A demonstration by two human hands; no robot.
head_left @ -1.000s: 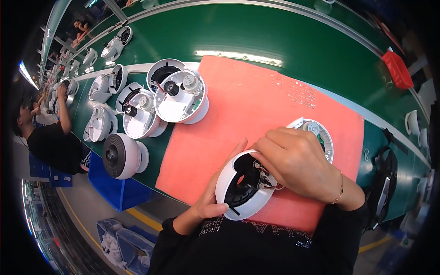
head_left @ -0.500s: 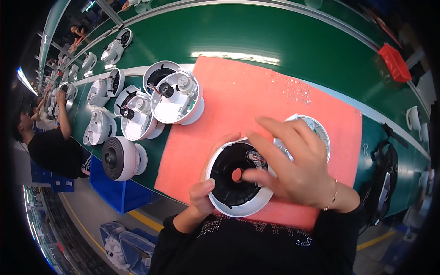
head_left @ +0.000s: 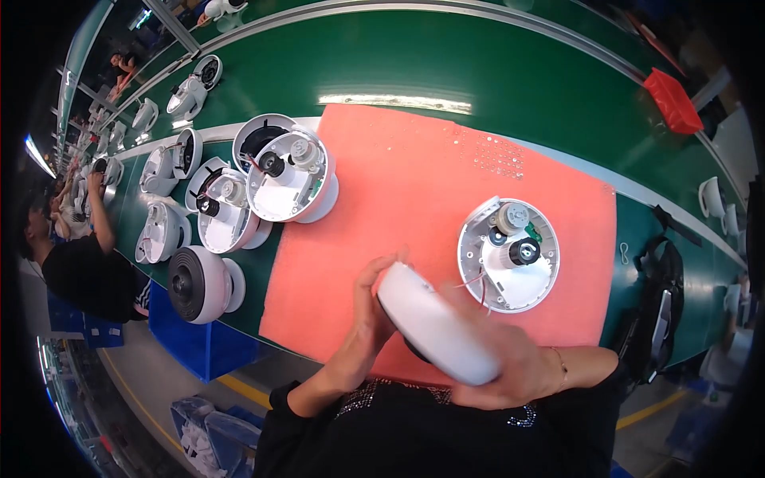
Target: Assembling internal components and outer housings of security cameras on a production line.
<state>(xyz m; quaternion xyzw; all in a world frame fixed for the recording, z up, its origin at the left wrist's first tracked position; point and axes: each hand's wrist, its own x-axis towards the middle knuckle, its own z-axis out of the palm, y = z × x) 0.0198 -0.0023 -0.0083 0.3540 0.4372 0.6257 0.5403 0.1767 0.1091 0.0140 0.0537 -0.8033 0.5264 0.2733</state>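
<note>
A white round cover (head_left: 438,323) is tilted up on edge between my hands, its smooth outer side facing up and its dark inside mostly hidden. My left hand (head_left: 362,331) is closed around its left rim. At the lower right end my right hand (head_left: 518,362) grips the cover, its fingers smeared by motion. Just beyond it, on the pink foam mat (head_left: 382,183), lies an open white round housing (head_left: 510,279). It shows a silver motor (head_left: 512,217), a black round part (head_left: 524,252), thin wires and a bit of green circuit board.
Several opened white housings (head_left: 291,183) crowd the bench left of the mat, beside one with a dark ribbed face (head_left: 187,283). Small screws (head_left: 498,159) dot the mat's far side. A black bag (head_left: 665,303) lies right, a red bin (head_left: 673,99) far right. A co-worker (head_left: 80,267) sits left.
The cover has been turned over, from its dark inside facing up to its white outside. My right hand has moved down to its edge, uncovering the open housing. The view has shifted slightly.
</note>
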